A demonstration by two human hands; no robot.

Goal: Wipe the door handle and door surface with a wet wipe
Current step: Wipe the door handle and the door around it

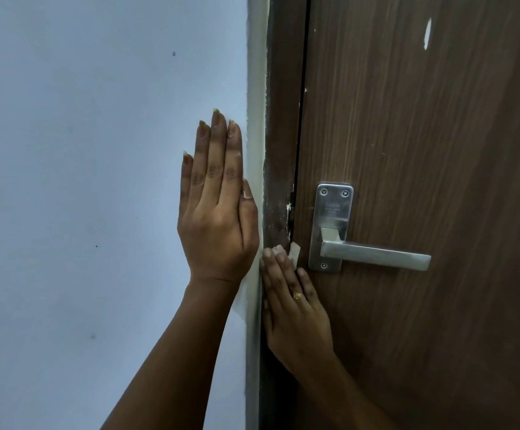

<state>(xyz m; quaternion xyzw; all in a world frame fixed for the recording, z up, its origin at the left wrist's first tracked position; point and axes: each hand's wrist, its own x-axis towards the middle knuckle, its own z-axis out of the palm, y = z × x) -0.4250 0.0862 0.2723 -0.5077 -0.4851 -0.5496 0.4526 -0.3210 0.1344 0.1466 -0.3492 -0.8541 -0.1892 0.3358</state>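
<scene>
Facing me, the brown wood-grain door [423, 150] carries a brushed-steel handle [373, 253]. My left hand [218, 212] lies flat, open on the wall [81, 150]; my right hand [296, 311] presses a pale wipe [294, 252] at the door's edge.

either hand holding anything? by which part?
Right hand presses a wet wipe under its fingers against the door edge; only a corner shows. Left hand lies flat on the wall, empty.

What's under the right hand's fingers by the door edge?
A scrap of pale wipe pokes out above the right hand, pressed near the seam between the brown wooden door and its frame. The rest is covered, so its size is hidden.
</scene>
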